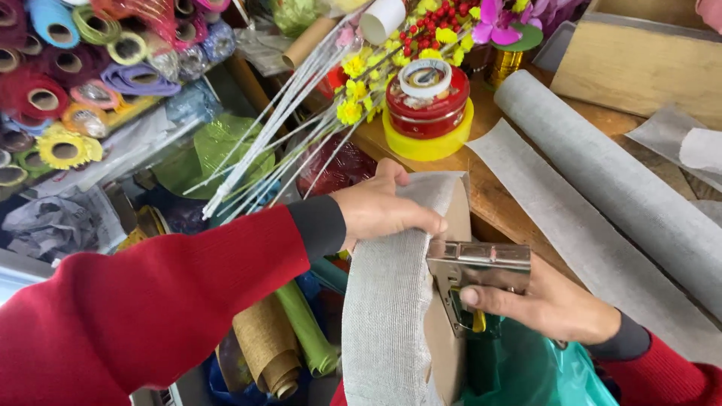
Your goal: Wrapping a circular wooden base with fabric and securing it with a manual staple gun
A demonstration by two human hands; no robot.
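Observation:
My left hand (380, 207) grips the top edge of a curved cardboard piece (450, 331) covered with grey woven fabric (383, 301), thumb over the cloth. My right hand (545, 304) holds a metal stapler (475, 265) whose jaws are clamped against the cardboard's inner side, just below the left fingers. Both sleeves are red with dark cuffs.
A grey fabric roll (609, 177) lies unrolled across the wooden table (496, 203). Red and yellow tins (427, 116) with tape rolls on top stand behind, beside artificial flowers (361, 71). Coloured ribbon rolls (75, 75) fill the left. Paper rolls (271, 346) and a green bag (526, 372) sit below.

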